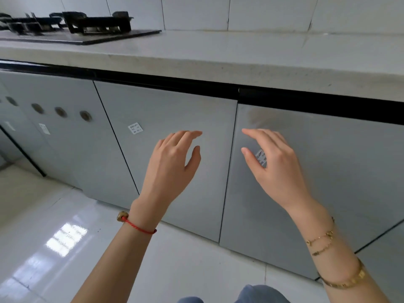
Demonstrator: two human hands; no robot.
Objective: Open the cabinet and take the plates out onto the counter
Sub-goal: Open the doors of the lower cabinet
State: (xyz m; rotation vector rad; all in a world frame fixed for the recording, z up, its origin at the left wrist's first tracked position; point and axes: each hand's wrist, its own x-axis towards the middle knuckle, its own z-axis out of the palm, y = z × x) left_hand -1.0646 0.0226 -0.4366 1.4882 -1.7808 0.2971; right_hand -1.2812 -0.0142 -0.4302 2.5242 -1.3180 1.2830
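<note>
Two grey cabinet doors stand closed under the counter: a left door and a right door, meeting at a vertical seam. My left hand hovers in front of the left door, fingers spread and empty. In front of the right door my right hand is held the same way, partly covering a white sticker. Both hands are near the seam, and whether they touch the doors I cannot tell. No plates are in view.
A black gas hob sits on the counter at the far left. Another grey door with round vent holes is to the left. A black recessed strip runs under the counter edge. Glossy white floor tiles lie below.
</note>
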